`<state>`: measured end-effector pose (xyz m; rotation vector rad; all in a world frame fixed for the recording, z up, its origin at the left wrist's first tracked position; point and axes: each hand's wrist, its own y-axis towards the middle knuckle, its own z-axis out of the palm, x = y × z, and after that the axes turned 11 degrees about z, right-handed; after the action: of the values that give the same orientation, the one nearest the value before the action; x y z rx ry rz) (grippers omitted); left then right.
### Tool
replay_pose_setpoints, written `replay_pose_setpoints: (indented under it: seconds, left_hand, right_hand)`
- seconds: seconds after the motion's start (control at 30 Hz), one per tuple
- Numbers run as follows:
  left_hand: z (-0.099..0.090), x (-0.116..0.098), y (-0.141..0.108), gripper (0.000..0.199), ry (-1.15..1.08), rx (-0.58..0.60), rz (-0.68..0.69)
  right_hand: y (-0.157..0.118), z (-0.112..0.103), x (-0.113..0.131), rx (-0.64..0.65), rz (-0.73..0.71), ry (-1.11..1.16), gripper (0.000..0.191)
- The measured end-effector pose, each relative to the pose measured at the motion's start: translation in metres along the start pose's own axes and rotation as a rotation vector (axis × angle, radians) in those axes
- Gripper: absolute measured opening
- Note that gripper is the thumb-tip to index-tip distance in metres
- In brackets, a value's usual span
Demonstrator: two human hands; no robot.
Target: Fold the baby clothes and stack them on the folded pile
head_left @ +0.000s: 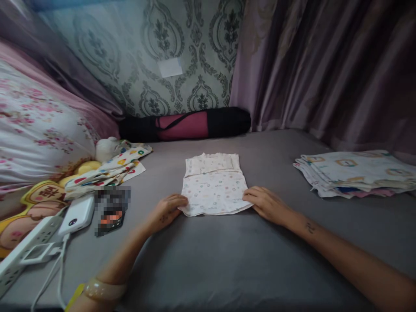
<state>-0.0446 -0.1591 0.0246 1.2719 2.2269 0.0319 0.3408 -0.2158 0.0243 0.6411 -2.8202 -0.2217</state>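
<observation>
One white printed cloth (216, 190) lies on the grey sheet (208, 264) in the middle of the head view, with its far part folded in layers. The left hand (169, 209) has its fingers closed on the near left corner, and the right hand (264, 203) has its fingers closed at the near right corner. Well apart from the right hand, a stack of folded cloths (354, 169) lies at the right side. At the left are a colourful patterned cloth (108, 172), a white power bank (78, 212) and a power strip (44, 230). Behind, a long black and pink bag (186, 125) lies along the wall (130, 56).
</observation>
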Motion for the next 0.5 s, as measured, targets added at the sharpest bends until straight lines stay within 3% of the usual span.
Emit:
replay_pose_setpoints:
  seconds: [0.07, 0.23, 0.5]
  left_hand:
    - [-0.001, 0.001, -0.001, 0.028, -0.023, 0.012, 0.017]
    - [-0.008, -0.001, -0.004, 0.033, -0.081, 0.014, -0.086]
    - [-0.022, -0.017, -0.006, 0.035, -0.147, -0.003, -0.161]
  right_hand:
    - [0.0, 0.001, -0.003, 0.001, -0.036, 0.06, 0.037]
    - [-0.001, -0.001, -0.011, 0.048, -0.057, 0.173, 0.044]
    - [-0.006, -0.025, -0.011, 0.042, -0.037, 0.225, 0.047]
